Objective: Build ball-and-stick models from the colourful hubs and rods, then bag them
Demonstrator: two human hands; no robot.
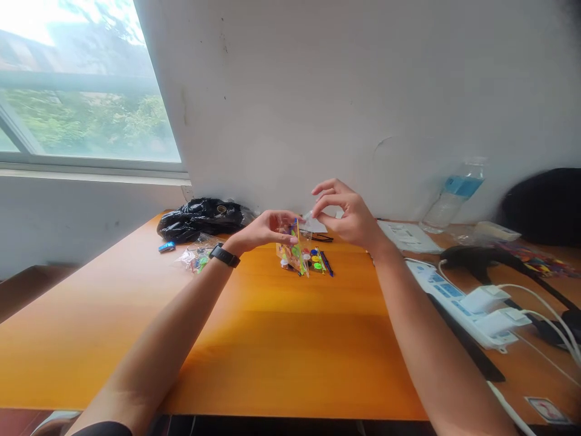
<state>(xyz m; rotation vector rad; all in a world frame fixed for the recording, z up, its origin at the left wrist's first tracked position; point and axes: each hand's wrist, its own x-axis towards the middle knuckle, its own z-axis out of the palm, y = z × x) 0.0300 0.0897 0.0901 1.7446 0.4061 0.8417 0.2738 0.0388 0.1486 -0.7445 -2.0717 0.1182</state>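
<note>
My left hand (265, 230), with a dark watch on the wrist, is closed on a clear plastic bag (285, 247) of small colourful parts and thin sticks above the table. To its right, my right hand (347, 212) is raised with thumb and fingertips pinched together at a thin piece of clear plastic (310, 221). Whether that piece belongs to the bag I cannot tell. Just behind and below the bag, several small coloured round pieces (316, 260) and a blue stick (327, 264) lie on the wooden table (290, 351).
A black plastic bag (195, 219), a small blue item (166, 247) and another clear packet (196, 257) lie at the left. On the right are a power strip (454, 297) with white plugs and cables, a water bottle (447, 200) and papers (408, 235).
</note>
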